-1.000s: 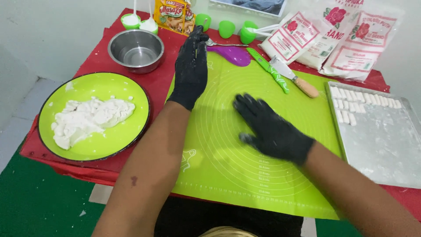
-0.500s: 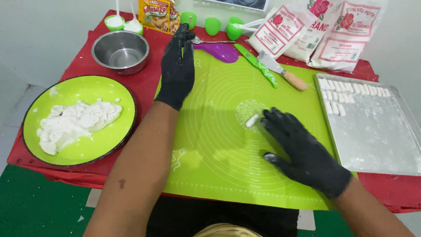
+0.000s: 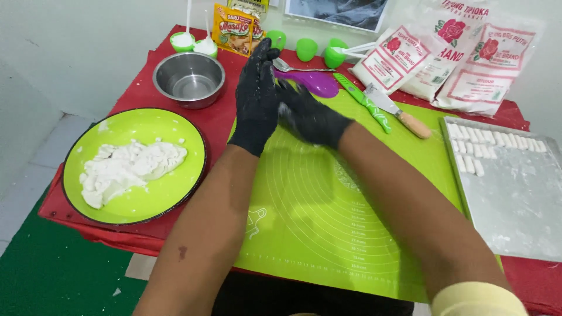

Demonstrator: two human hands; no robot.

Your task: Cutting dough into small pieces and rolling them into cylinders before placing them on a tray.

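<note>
my left hand (image 3: 256, 96) flat, open, pressed against my right hand (image 3: 307, 117), grip unclear | green mat (image 3: 328, 222) beneath | three white red-flowered bags (image 3: 451, 55) far right | orange sachet (image 3: 233, 32) at back

The scene is taken by a single head-worn camera, aimed steeply down and forward from close above the person's own forearms, so that the green mat (image 3: 328, 216) is centred, the red table (image 3: 140, 88) is framed nearly whole, and the white wall is caught beyond.

Matt, likely silicone mat (image 3: 328, 222); shiny metal bowl (image 3: 189, 79); glossy black gloves (image 3: 257, 99).
</note>
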